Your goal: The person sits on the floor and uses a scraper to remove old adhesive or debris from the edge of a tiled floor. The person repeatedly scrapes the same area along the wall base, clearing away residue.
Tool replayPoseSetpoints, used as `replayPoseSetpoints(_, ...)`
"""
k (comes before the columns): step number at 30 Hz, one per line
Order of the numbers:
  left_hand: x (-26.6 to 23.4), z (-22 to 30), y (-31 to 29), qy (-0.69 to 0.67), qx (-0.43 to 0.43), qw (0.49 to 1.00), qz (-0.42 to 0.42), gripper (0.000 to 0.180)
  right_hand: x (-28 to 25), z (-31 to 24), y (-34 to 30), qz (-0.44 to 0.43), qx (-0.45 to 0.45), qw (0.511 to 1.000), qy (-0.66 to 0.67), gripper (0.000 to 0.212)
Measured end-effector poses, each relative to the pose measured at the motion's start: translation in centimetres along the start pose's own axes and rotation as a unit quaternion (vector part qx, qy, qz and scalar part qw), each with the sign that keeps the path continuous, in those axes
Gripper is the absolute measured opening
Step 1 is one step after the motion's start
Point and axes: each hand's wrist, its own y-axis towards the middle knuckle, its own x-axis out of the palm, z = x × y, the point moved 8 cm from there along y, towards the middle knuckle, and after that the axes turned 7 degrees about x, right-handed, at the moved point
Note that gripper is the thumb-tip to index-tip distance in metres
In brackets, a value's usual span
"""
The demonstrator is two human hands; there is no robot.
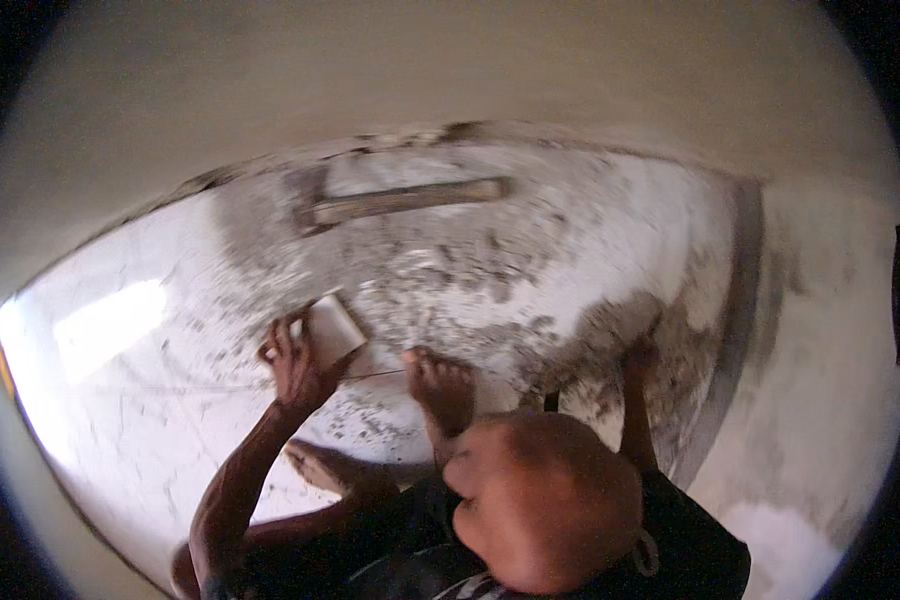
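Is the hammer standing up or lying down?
Lying down: the hammer is a bit blurry, but its length stretches sideways along the dirty floor.

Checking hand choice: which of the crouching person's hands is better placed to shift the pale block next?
Probably their left hand: it's at the pale block, while their right hand is well away, by the grey debris.

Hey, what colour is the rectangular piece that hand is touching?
The rectangular piece is off-white, best seen in the head view.
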Motion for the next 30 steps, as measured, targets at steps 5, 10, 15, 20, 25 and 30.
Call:
replayPoseSetpoints(5, -4.2, 2.6, 1.0, -0.067, 0.079, 0.99, 0.098, 0.075, -2.4, -3.1, -1.5, -0.039, -0.017, 0.99, 0.138, 0.034)
replayPoseSetpoints(10, -5.7, 9.1, 4.3, -0.347, 0.104, 0.916, 0.17, 0.028, -3.3, -14.8, -8.8, -0.208, -0.083, 0.87, 0.439, 0.034)
replayPoseSetpoints(15, 0.2, 14.8, 7.5, -0.548, -0.007, 0.836, -0.019, 0.044, -2.0, -27.2, -19.6, -0.314, -0.24, 0.793, 0.463, 0.034)
replayPoseSetpoints(20, 3.9, 11.4, 7.2, -0.817, -0.145, 0.554, 0.063, 0.041, -2.6, -36.1, -27.7, -0.347, -0.463, 0.722, 0.379, 0.035)
replayPoseSetpoints(25, 1.7, 2.9, 5.1, -0.865, -0.247, 0.391, 0.194, 0.029, -2.8, -43.8, -28.2, -0.245, -0.61, 0.724, 0.21, 0.035)
replayPoseSetpoints(30, 1.0, -4.0, 3.8, -0.882, -0.213, 0.343, 0.244, 0.03, 1.5, -49.2, -31.0, -0.124, -0.722, 0.677, 0.062, 0.044)
